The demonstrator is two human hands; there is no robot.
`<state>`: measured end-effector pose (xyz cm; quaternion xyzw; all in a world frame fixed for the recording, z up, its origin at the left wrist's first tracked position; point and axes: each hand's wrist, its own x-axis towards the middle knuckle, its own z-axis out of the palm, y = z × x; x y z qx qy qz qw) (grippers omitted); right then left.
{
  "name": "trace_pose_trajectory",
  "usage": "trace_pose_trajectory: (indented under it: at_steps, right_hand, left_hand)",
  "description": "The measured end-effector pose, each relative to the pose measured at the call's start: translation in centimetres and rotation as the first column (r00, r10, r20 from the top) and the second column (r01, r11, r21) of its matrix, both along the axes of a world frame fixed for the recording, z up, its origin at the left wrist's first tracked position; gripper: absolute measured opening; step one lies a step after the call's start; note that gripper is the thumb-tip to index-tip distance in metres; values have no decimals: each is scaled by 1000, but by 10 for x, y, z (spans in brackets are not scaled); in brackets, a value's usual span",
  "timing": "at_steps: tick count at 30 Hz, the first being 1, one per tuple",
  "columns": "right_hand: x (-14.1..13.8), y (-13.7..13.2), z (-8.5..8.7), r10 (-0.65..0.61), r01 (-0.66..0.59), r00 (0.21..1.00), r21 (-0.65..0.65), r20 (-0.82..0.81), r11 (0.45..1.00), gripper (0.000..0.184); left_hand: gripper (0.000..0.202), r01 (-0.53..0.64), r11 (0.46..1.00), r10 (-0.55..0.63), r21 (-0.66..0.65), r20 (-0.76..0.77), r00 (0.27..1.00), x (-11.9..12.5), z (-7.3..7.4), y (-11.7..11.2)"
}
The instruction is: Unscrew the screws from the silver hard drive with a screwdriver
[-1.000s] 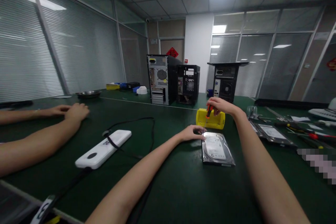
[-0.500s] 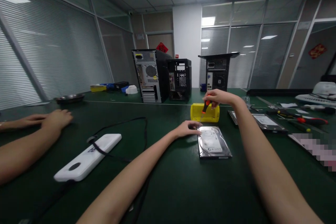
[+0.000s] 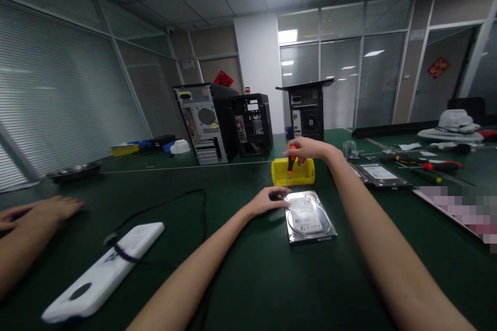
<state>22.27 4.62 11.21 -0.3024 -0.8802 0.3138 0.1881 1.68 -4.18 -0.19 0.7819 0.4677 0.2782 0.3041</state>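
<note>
A silver hard drive (image 3: 308,217) with a white label lies flat on the dark green table. My left hand (image 3: 267,201) is at its far left corner, fingers curled against the edge and holding it. Above that corner, my right hand (image 3: 306,150) grips a screwdriver (image 3: 291,161) by its orange-and-black handle. The shaft points down almost upright, its tip at the drive's far left corner beside my left fingertips; whether it sits in a screw is too small to tell. Just behind the drive stands a yellow open holder (image 3: 298,173).
Another person's hands (image 3: 54,209) rest on the table at left, near a white power bank-like block (image 3: 104,274) with a black strap. Computer cases (image 3: 205,124) stand behind. At right lie another hard drive (image 3: 382,176), pliers (image 3: 442,165) and a white cap (image 3: 456,124).
The camera view has turned slightly, shifting the scene leftward. Both hands keep their places, the screwdriver still at the drive's corner.
</note>
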Motion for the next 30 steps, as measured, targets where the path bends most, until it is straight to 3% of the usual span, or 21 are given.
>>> trace_pose_trajectory:
  at_steps: [8,13,16,20,26,30]
  right_hand:
    - [-9,-12,3,53,-52,998,27,-26,998,21]
    - [-18,-19,3,59,-53,998,171,-33,984,26]
    - [-26,-21,0,30,-19,999,262,-40,965,24]
    - [-30,-24,1,-36,46,999,340,-36,939,35]
    - [-25,-28,7,27,-23,999,106,-37,994,29]
    - [-26,-25,3,94,-86,989,76,-113,993,34]
  left_hand:
    - [55,-14,1000,14,-7,1,1000,2,4,-2]
    - [56,-40,999,39,-7,-16,999,1,4,-1]
    - [56,-26,1000,26,-8,-1,1000,1,3,-2]
    - [56,-26,1000,26,-10,1,1000,2,5,-4]
    - [56,-33,999,33,-4,-14,999,1,7,-6]
    - [55,-50,999,50,6,-32,998,1,5,-5]
